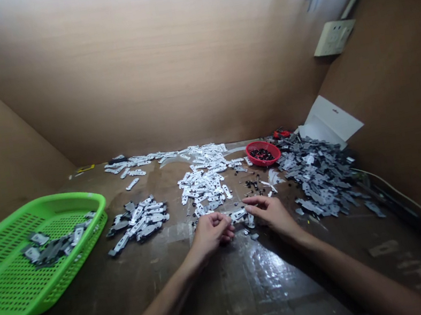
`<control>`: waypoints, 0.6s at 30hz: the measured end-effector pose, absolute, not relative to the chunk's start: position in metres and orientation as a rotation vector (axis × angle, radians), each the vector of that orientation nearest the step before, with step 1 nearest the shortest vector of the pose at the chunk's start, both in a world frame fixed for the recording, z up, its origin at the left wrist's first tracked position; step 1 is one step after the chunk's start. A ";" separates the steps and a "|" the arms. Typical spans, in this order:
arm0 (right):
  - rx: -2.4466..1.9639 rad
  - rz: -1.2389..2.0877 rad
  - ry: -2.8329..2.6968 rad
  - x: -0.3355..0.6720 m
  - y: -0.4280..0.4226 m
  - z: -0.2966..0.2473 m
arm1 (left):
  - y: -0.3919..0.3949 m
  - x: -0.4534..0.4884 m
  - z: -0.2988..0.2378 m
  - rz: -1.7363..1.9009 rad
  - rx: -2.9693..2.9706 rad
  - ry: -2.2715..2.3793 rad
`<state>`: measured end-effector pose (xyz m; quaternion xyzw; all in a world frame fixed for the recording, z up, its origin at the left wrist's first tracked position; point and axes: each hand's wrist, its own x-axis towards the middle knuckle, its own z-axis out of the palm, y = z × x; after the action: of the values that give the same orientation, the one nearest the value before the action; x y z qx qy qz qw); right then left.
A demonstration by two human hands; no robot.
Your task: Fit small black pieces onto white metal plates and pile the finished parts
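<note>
Near the middle of the table, a small, long white part (239, 214) with dark wheel-like ends lies between my hands. My left hand (214, 228) is closed, its thumb and fingers pinching the left end. At the right end, the thumb and index fingertip of my right hand (271, 213) close on the part; the exact contact is too small to make out. Just beyond my hands spreads a pile of similar white parts (204, 183). Small black pieces with thin pins (255, 186) are scattered beyond my right hand.
A green basket (98, 199) with some grey and white parts stands left. Beside it is a heap of white-and-grey pieces (140, 221). At right are a red bowl (276, 153) of black bits, a large grey pile (320, 176), a white card (333, 116) and a cable (414, 203).
</note>
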<state>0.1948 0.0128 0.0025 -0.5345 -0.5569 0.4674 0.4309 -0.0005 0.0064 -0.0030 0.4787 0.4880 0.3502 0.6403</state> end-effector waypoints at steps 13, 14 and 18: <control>-1.144 1.707 -1.204 0.201 0.013 0.001 | 0.004 0.000 0.003 0.838 1.164 1.044; -1.145 1.666 -1.227 0.200 0.012 0.000 | 0.004 0.000 0.002 0.840 1.171 1.036; -1.158 1.485 -1.300 0.193 0.010 -0.002 | 0.004 0.001 0.001 0.841 1.165 1.040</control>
<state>0.1929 0.0099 -0.0019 -0.4606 -0.5171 0.5907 0.4141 0.0011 0.0040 0.0008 0.5092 0.4544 0.3676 0.6318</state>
